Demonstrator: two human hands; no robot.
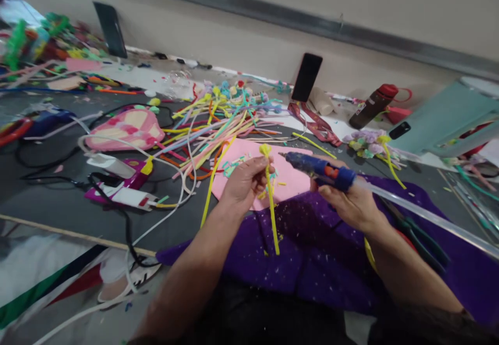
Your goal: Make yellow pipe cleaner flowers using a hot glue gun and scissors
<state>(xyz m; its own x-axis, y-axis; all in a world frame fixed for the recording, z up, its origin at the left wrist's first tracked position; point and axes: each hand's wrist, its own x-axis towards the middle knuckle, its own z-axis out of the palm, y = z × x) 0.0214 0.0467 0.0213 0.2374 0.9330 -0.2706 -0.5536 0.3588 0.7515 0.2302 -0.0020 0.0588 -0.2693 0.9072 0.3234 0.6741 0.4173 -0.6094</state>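
Between the fingertips of my left hand (249, 178) is a yellow pipe cleaner flower (272, 204), its small bloom at the top and its stem hanging down. My right hand (353, 199) is wrapped round a blue hot glue gun (319, 168), with a long clear glue stick (424, 212) out of its back. The gun's nozzle points left, a short way from the bloom and apart from it. Beneath both hands lies a pink sheet (292, 178) with small green and yellow clippings. A purple cloth (312, 251) with specks covers my lap.
Many coloured pipe cleaners (218, 132) lie in a pile at the back middle. Power adapters with tangled cables (125, 194) sit at left. Pliers (421, 241) rest on the cloth at right. A phone (307, 77) and a dark bottle (374, 106) stand by the wall.
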